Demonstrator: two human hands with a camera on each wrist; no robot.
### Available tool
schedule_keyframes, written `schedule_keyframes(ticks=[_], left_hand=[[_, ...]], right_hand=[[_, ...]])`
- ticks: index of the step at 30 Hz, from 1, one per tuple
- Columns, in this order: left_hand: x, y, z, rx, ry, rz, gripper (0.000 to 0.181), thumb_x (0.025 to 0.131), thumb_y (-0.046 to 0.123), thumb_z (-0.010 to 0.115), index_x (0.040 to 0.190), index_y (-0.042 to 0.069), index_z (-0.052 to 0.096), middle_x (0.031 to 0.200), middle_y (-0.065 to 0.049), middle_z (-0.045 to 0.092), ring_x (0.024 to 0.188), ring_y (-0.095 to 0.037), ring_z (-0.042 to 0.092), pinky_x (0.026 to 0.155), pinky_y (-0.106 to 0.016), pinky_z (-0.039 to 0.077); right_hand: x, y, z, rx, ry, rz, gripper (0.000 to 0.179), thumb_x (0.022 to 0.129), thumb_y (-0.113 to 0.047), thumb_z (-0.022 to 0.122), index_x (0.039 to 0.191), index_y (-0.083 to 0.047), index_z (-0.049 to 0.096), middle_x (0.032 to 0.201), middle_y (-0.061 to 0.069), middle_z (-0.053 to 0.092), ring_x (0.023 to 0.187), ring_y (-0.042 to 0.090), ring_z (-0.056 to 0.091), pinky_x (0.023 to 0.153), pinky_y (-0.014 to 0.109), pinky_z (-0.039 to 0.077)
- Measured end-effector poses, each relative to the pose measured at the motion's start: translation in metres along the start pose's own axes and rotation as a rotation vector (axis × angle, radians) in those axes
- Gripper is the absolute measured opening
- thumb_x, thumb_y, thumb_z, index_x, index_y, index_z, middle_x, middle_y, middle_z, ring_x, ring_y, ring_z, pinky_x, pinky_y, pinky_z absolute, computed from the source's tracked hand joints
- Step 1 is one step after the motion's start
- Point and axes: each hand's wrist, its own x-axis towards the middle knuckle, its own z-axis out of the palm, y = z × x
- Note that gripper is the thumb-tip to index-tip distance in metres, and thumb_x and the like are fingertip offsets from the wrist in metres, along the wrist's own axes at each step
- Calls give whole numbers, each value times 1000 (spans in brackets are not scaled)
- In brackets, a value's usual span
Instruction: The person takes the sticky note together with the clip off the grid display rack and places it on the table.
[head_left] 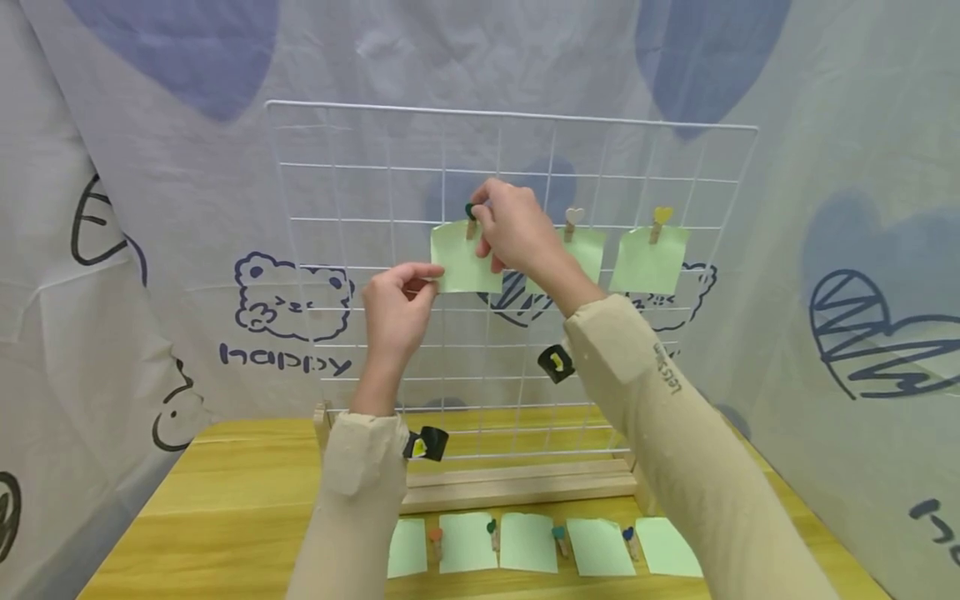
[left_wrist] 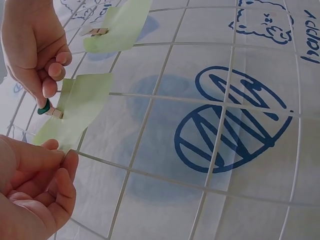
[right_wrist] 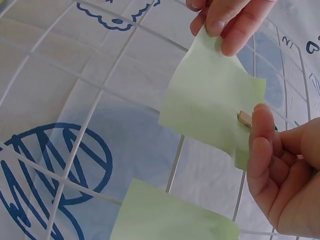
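A pale green sticky note (head_left: pixel 467 267) hangs on the white wire grid (head_left: pixel 360 220). My left hand (head_left: pixel 399 310) pinches its left edge near the lower corner, thumb and forefinger together in the left wrist view. At the note's top, my right hand (head_left: pixel 517 229) pinches a small wooden clothespin (left_wrist: pixel 56 113) with a dark green heart on its end. The clothespin's jaws sit over the note's upper edge. In the right wrist view, the fingers partly cover that clothespin. To the right hang two more notes, one under a white-heart clothespin (head_left: pixel 573 218), the other under a yellow-heart clothespin (head_left: pixel 662 218).
The grid stands in a wooden base (head_left: pixel 517 485) on a yellow wood-grain table (head_left: pixel 225 500). In front lies a row of several green notes (head_left: pixel 528 542), with heart clothespins between them, such as an orange one (head_left: pixel 437 540). A printed curtain (head_left: pixel 420 50) hangs behind.
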Motion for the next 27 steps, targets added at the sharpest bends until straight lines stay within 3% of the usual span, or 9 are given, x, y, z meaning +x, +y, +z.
schedule_keyframes(ticks=[7,27], left_hand=[[0,-2,-1,2,-2,1,15,76,-10,58,88,-6,66,79,-18,64,65,-17,54,55,-14,43],[2,-2,1,-20,-13,-10,15,77,-11,57,87,-6,67,79,-18,64,63,-16,53,54,-14,42]], right_hand=[[-2,0,2,73,28,-38,21,95,-14,39,112,-4,48,66,9,60,45,20,55,43,26,45],[-3,2,6,38,78,-16,19,96,-16,40,110,-6,47,68,6,58,47,19,56,40,23,39]])
